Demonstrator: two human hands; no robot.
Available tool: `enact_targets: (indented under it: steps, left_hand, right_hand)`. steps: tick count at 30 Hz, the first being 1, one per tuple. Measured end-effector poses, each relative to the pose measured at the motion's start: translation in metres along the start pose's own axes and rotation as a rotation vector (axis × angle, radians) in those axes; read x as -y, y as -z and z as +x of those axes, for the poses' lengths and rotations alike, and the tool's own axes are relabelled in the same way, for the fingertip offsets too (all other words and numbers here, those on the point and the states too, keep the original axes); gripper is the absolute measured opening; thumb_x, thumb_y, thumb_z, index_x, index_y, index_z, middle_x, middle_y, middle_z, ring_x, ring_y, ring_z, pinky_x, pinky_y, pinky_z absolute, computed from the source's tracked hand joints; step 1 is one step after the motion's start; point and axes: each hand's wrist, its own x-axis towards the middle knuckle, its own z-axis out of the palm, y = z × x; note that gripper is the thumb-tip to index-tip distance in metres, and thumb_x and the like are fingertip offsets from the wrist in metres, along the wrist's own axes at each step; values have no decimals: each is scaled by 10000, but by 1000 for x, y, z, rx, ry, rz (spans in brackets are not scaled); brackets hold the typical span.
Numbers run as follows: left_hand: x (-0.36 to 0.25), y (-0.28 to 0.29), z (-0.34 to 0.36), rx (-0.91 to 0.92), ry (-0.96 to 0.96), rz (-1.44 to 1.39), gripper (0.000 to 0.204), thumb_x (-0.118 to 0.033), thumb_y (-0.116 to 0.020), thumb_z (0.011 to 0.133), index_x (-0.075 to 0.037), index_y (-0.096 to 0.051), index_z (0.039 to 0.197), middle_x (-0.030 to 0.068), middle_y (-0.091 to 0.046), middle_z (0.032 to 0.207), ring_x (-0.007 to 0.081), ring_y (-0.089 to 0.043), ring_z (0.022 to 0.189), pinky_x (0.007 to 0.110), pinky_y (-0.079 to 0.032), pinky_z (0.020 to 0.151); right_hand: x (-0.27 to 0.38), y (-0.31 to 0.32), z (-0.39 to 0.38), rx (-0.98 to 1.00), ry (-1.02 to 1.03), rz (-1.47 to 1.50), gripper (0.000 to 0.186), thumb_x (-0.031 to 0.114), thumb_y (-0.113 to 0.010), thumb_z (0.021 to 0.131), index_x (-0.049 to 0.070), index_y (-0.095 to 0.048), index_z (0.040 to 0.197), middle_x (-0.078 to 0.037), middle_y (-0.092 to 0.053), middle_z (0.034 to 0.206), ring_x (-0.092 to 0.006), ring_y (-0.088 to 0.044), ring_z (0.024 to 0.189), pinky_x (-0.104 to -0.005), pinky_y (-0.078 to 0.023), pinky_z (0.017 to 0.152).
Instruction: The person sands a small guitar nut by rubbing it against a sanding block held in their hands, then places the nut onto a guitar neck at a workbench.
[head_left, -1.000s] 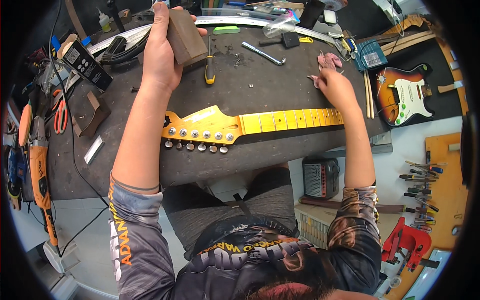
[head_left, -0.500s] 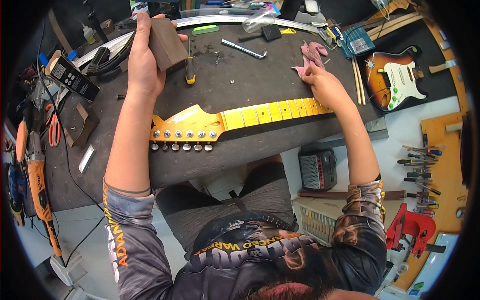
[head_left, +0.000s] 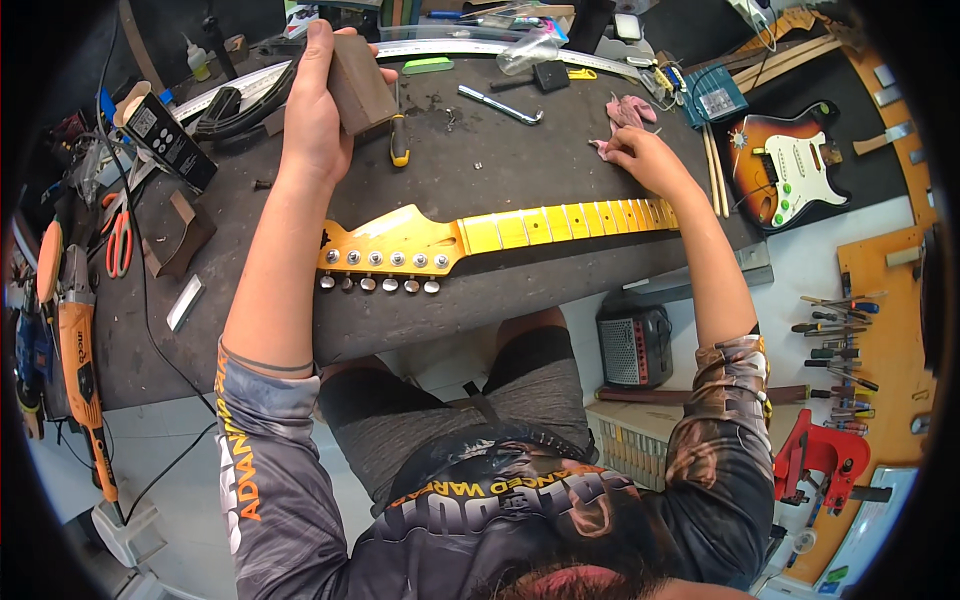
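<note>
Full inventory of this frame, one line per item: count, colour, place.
guitar neck: 1, yellow, across the dark bench
block: 1, brown, in left hand
rag: 1, pink, just beyond right hand
wrench: 1, silver, bench far side
screwdriver: 1, yellow and black, beside block
electric guitar: 1, sunburst with white plate, right
small amplifier: 1, black, under bench
snips: 1, red handles, bench left
left hand: 1, raised, gripping block
right hand: 1, on bench above the neck's far end

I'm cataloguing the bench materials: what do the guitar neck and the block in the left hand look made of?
Guitar neck: likely wood under glossy amber lacquer, given its shine, with metal tuning pegs.
Block, held in the left hand: matte brown, perhaps wood or cork; unclear.
</note>
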Motion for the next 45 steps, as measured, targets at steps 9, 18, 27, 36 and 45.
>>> enact_targets:
  steps: [9,18,27,36,45]
  left_hand:
    - [-3,-2,0,-22,36,-15,635,-639,-500,1098,-69,-582,1365,100,-692,1152,240,-754,993,403,-625,839]
    - [-4,-1,2,-36,23,-4,633,-644,-497,1097,-72,-586,1354,96,-691,1148,229,-754,994,396,-629,829]
    - [1,0,0,-43,29,27,635,-643,-502,1095,-72,-582,1362,94,-692,1155,226,-755,1001,391,-624,829]
    - [1,1,3,-20,14,34,625,-630,-508,1098,-71,-577,1368,100,-700,1158,233,-757,1011,398,-626,841]
    - [0,2,6,-67,36,-68,714,-707,-460,1071,-59,-588,1344,134,-711,1198,252,-744,1062,415,-600,932]
  right_hand:
    - [-2,-3,6,-47,-45,34,178,167,-738,982,15,-744,1074,-185,-773,1002,-371,-735,945,-421,-561,854]
    - [0,-14,-7,-182,124,-132,160,146,-721,986,7,-748,1061,-170,-732,1049,-374,-712,1002,-446,-559,888]
    - [-6,-35,11,-284,54,-258,177,159,-665,987,-15,-697,997,-222,-723,1012,-448,-700,978,-508,-551,887]
    - [-11,-40,19,-293,129,-203,171,143,-655,1013,-27,-635,1014,-240,-712,1044,-445,-686,1001,-503,-538,889]
    - [12,-26,-18,-250,-92,232,173,132,-713,989,1,-696,1101,-187,-718,1052,-365,-696,975,-423,-544,901]
